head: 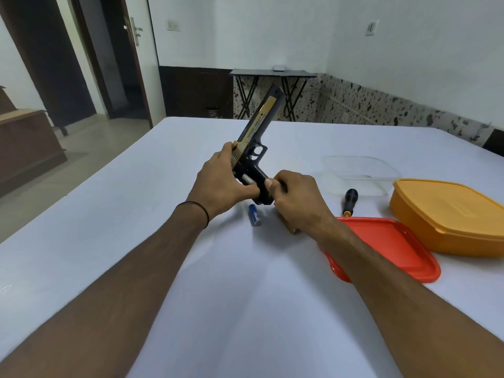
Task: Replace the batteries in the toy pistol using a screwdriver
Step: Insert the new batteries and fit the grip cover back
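I hold a black and gold toy pistol [259, 129] above the white table, its barrel pointing up and away. My left hand [218, 181] grips the rear of the slide and the back of the grip. My right hand [297, 197] pinches the bottom of the grip. A white battery [247, 179] shows in the open grip between my hands. A blue battery [254, 215] lies on the table just below the pistol. A gold part [289, 227], probably the battery cover, lies partly hidden under my right wrist. The black-handled screwdriver [349, 201] lies to the right.
A red lid [392, 246] lies flat at the right, partly under my right forearm. An orange container [450, 214] stands upside down beyond it, and a clear container [360, 173] sits behind the screwdriver. A small folding table [272, 75] stands by the far wall.
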